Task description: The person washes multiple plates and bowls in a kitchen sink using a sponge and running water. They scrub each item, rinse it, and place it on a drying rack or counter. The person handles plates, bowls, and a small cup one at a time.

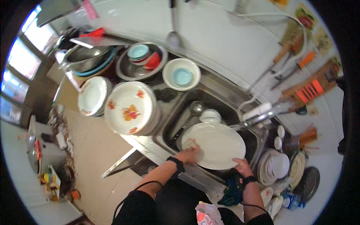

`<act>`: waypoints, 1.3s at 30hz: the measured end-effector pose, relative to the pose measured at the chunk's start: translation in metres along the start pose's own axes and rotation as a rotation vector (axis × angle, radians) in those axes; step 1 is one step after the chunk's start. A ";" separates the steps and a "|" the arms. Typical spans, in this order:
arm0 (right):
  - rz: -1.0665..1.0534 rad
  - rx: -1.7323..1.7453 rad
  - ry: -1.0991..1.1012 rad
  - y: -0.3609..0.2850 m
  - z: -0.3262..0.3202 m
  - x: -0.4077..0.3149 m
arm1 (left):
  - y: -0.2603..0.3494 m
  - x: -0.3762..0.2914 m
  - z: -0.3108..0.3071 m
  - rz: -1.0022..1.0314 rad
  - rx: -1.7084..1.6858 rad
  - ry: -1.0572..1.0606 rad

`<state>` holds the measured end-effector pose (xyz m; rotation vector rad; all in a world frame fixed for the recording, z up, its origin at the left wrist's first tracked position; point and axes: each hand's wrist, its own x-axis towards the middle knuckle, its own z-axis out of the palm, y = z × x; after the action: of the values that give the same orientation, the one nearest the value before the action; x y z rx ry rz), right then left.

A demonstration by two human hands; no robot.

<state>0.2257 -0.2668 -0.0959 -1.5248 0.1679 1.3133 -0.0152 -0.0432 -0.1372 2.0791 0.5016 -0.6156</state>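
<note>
A large white oval platter (pixel 216 143) is tilted over the stainless steel sink (pixel 175 112). My right hand (pixel 243 167) grips its near right rim, with the thumb on the upper face. Across the platter's left side lies my left hand (pixel 189 154), its fingers over the surface; motion blur hides whether it pinches the rim or holds something. Behind the platter, small white bowls (pixel 210 116) and a metal ladle (pixel 197 107) sit in the sink. The faucet (pixel 260 116) reaches in from the right, its spout end close to the platter's far edge.
Stacked flower-patterned plates (pixel 130 109) and another plate stack (pixel 93 95) stand left of the sink. Behind are a white basin (pixel 168 70) holding a blue bowl (pixel 182 76) and a steel basin (pixel 121 67). More dishes (pixel 270 168) crowd the right side. Utensils (pixel 287 53) hang on the wall.
</note>
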 end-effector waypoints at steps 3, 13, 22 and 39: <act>-0.047 0.094 -0.193 -0.003 0.005 -0.004 | 0.004 0.002 0.007 -0.071 0.119 0.048; -0.209 0.084 -0.032 -0.012 0.033 -0.075 | -0.018 0.032 -0.021 -0.250 0.004 -0.193; -0.395 0.289 0.179 0.000 0.021 -0.149 | -0.004 0.041 -0.031 -0.029 0.096 0.012; -0.513 0.508 0.019 0.032 0.055 -0.172 | 0.066 -0.060 -0.021 0.114 -1.094 -0.089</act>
<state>0.1039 -0.3243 0.0283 -1.0505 0.1016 0.7701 -0.0211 -0.0674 -0.0486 1.0258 0.5023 -0.2498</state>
